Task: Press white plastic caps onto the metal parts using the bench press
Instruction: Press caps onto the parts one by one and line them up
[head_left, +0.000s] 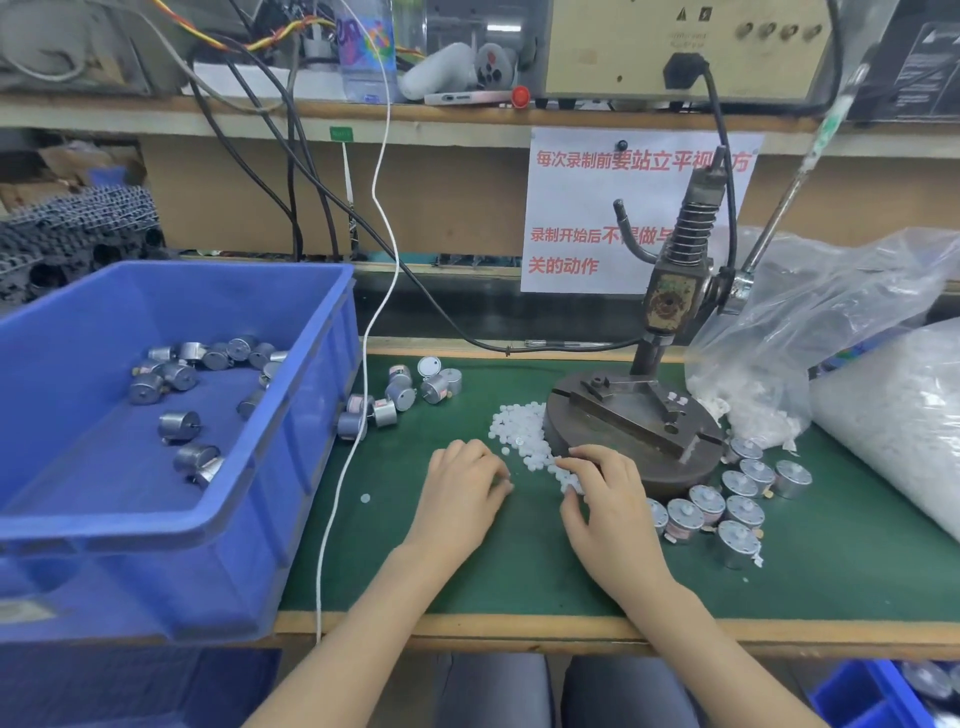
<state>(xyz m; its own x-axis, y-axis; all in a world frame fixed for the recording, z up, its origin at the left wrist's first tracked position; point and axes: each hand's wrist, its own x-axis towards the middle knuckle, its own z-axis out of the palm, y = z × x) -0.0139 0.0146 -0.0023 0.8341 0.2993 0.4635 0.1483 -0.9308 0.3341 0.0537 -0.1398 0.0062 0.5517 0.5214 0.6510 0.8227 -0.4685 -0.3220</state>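
On the green felt-like mat (467, 571) a loose heap of small round white plastic caps (519, 431) lies against the left edge of the bench press (631, 423), whose heavy, dull, round iron base carries a flat steel bar across its top and a rusty column with a coiled black spring above. The left hand (465, 493) lies palm down at the near left edge of the heap, fingers curled under with the knuckles raised; I cannot tell whether they pinch a cap. The right hand (608, 504) rests palm down with its fingers loosely bent and spread, the fingertips touching the caps at the near end of the heap, just beside the base, thumb held apart and gripping nothing visible. Short shiny metal cylinders (727, 512), each with a small round hub on top, stand clustered to the right of that hand, near the base. More of them (402, 395) lie tipped on their sides left of the heap, and others are scattered in the blue plastic bin (291, 467). A crinkled clear plastic bag (810, 312) of white caps slumps behind the press on the right.
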